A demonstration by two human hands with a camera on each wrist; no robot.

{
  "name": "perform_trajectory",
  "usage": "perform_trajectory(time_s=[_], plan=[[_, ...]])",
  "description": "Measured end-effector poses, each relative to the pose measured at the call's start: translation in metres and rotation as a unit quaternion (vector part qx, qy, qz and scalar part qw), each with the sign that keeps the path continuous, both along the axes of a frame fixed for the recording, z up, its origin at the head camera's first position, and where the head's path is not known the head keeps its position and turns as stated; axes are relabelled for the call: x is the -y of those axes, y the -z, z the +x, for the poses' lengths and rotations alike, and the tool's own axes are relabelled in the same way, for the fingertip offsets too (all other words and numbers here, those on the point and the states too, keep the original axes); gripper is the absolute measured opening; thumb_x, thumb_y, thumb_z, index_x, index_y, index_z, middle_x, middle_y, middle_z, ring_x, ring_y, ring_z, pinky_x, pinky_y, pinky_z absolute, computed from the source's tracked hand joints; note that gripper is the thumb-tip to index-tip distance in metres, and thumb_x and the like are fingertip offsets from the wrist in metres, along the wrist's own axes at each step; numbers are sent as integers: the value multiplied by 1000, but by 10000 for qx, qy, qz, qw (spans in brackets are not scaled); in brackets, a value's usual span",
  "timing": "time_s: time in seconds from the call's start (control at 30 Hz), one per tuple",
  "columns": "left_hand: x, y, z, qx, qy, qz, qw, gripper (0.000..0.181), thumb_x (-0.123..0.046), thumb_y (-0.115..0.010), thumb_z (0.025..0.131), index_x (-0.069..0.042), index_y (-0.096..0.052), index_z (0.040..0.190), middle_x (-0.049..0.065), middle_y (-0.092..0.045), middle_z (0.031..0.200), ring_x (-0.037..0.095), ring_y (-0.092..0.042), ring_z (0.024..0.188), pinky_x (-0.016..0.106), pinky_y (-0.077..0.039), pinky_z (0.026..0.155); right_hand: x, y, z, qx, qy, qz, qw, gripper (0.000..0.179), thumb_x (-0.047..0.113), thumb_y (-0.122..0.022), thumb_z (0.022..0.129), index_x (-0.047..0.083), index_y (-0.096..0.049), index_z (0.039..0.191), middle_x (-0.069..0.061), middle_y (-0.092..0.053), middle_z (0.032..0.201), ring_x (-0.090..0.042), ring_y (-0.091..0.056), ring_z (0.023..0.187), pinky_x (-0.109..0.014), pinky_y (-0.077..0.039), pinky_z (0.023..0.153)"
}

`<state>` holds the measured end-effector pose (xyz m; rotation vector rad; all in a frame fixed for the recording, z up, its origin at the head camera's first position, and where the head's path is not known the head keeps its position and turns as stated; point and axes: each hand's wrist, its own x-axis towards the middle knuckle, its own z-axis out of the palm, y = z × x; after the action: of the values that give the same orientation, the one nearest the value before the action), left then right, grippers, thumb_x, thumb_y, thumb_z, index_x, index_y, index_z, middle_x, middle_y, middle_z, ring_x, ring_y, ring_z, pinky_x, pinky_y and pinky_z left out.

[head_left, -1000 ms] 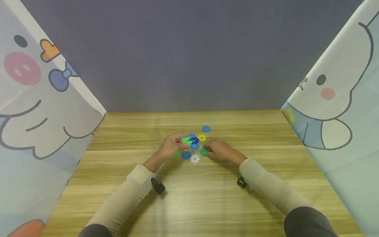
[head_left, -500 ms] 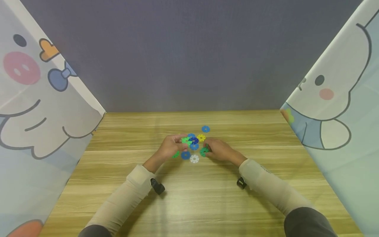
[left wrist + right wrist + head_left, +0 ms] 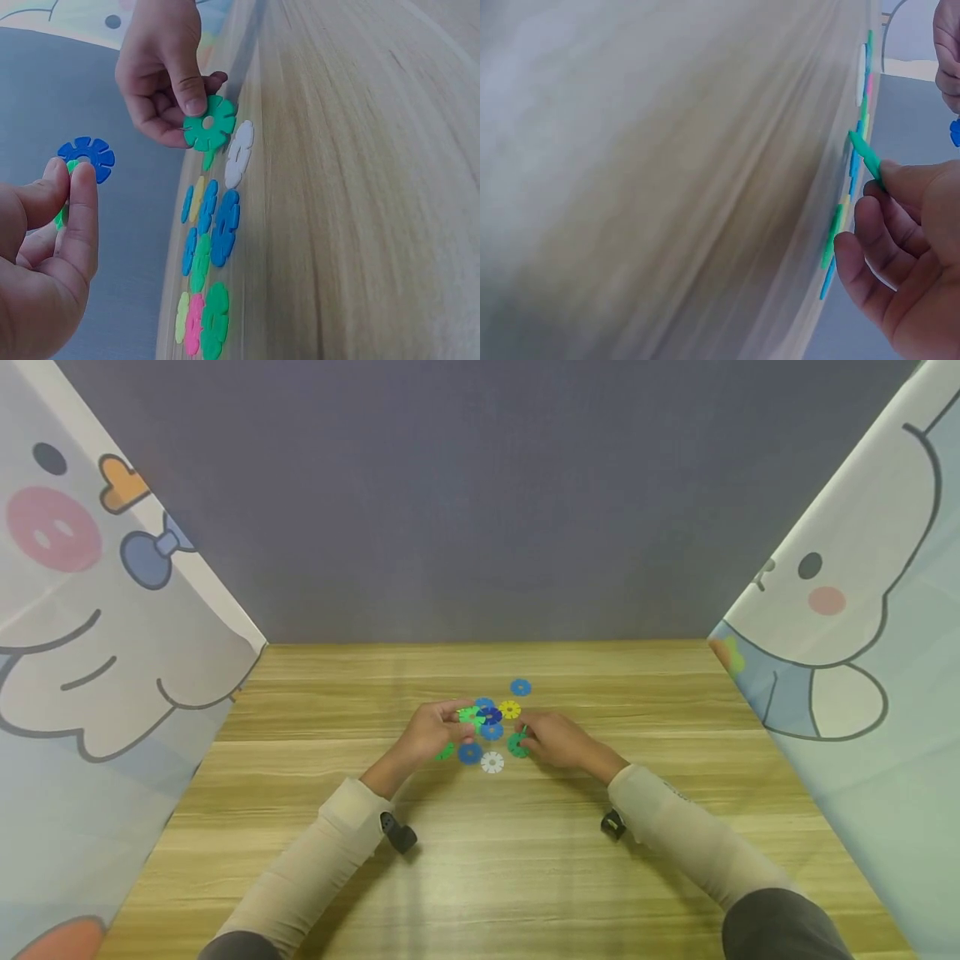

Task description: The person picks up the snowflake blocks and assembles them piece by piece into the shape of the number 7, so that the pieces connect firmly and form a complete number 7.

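Note:
My left hand pinches a light green notched flower disc between thumb and fingers. A dark blue flower disc is joined to it, sticking out past the fingertips. My right hand pinches a teal green flower disc by its edge, thumb on top, with its remaining fingers curled loosely. In the right wrist view this teal disc appears nearly edge-on, tilted close over the tabletop pieces. Both hands hover over the loose discs, a short gap between them.
Between and below the hands lie a white disc, a blue disc and a yellow disc. Another blue disc sits farther back. Near the left hand are a green disc and a pink disc. A grey panel stands behind the wooden table.
The right hand's fingers have shifted slightly around the teal disc. My left hand stays in place with the joined light green and dark blue discs.

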<state>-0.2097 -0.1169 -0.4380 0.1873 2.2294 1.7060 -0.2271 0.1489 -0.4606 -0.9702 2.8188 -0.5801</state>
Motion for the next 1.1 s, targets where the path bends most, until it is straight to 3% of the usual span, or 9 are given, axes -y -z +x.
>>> perform_trajectory(time_s=[0.17,0.43,0.63,0.8,0.93,1.1], plan=[[2,0,-1,-69,59,6,10000,55,-11,-72,95,-9,-54,148,2,-59,88,26,-77,95,20,-42,53,0,-2,-1,46,-63,-175,9998,20,16,-65,100,5,-68,117,-1,-74,90,-8,-66,75,-27,-58,72],[4,0,0,-78,57,35,9999,54,-12,-73,95,-13,-56,146,1,-59,85,37,-74,102,21,-42,53,0,-4,-4,661,36,-870,9940,27,19,-62,102,0,-63,122,6,-63,73,-4,-49,56,-22,-47,58],[5,0,0,-72,90,99,9999,55,-11,-72,95,-11,-54,147,0,-55,87,38,-73,104,23,-51,60,-1,-9,-5,1368,310,-1627,9767,26,19,-58,103,1,-60,123,-2,-64,74,-12,-53,59,-24,-46,56],[5,1,-1,-114,128,119,9998,56,-11,-72,95,-10,-53,148,-1,-54,86,38,-73,103,20,-46,55,0,-16,-6,1742,380,-2085,9616,25,17,-55,105,2,-57,125,-7,-59,69,-19,-57,62,-27,-50,62],[5,1,-1,-131,119,140,9997,56,-11,-72,95,-8,-54,147,-1,-54,86,36,-74,101,18,-44,53,0,-19,-7,1939,478,-2254,9536,25,16,-56,105,2,-56,126,-2,-58,68,-17,-55,61,-25,-48,58],[4,1,-2,-82,61,104,9999,55,-10,-72,95,-8,-54,147,-1,-54,88,33,-75,99,17,-43,53,0,-20,-9,2047,553,-2380,9478,24,14,-56,104,1,-57,125,-10,-62,74,-18,-57,64,-25,-49,57]])
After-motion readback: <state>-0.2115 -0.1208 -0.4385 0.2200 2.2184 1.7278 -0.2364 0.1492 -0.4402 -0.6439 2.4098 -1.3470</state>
